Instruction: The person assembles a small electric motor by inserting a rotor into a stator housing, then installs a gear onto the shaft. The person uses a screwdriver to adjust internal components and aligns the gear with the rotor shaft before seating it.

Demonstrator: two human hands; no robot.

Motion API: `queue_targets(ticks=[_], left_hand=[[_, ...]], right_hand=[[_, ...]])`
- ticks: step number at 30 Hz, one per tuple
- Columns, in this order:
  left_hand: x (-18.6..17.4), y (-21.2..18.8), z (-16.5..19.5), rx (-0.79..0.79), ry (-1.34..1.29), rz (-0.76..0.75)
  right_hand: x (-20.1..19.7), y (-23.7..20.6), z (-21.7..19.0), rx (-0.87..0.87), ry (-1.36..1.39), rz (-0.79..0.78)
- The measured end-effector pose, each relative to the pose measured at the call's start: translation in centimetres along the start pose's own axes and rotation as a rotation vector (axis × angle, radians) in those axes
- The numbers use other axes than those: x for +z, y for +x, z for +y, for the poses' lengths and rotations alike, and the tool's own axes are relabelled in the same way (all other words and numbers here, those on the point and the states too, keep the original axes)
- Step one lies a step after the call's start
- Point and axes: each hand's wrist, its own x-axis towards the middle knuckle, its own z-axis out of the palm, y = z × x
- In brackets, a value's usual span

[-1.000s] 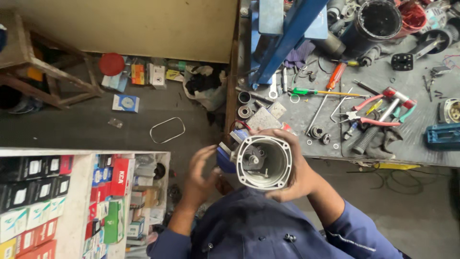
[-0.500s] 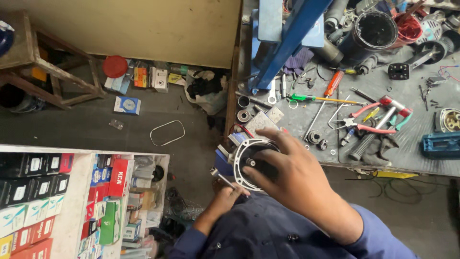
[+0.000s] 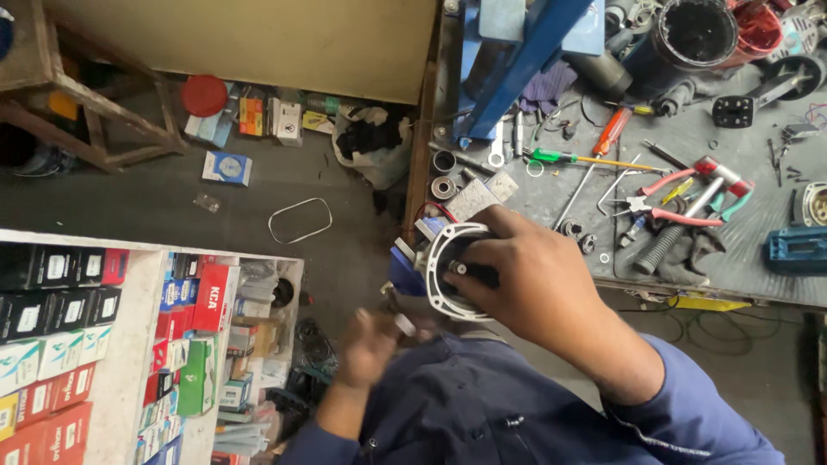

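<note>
Black, white, red, green boxes fill left shelf; small cartons along wall.

The grey cluttered work surface is the landmark. On it lie a green-handled screwdriver and red-handled pliers, with a black round tub behind them. At its front edge sits the round white metal motor housing. Left of the surface, beyond the floor, stands a white shelf of small cardboard boxes.
</note>
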Motion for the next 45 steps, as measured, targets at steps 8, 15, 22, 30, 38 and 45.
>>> queue_targets(ticks=[8,15,22,30,38,45], left_hand=[[-1.9,2.8,4.4,0.265,0.931,0.413],[-0.6,1.1,-0.9,0.045,1.253,0.275],[0.3,-2.4,-2.3,-0.081,0.470,0.117],[2.5,2.5,3.4,0.687,1.119,0.232],[5.9,5.8,-1.8,0.804,1.432,0.180],[2.9,6.8,1.1,0.532,1.225,-0.156]], right_hand=[[0.6,-1.6,-0.2,0.060,-0.027,-0.006],[0.6,-2.5,-0.6,0.052,-0.020,0.021],[0.8,-2.5,-1.0,0.070,-0.013,0.003],[0.7,-2.3,-0.7,0.076,0.003,0.020],[-0.7,-1.7,-0.1,-0.084,-0.104,0.033],[-1.2,-1.3,0.5,-0.227,-0.076,0.103]])
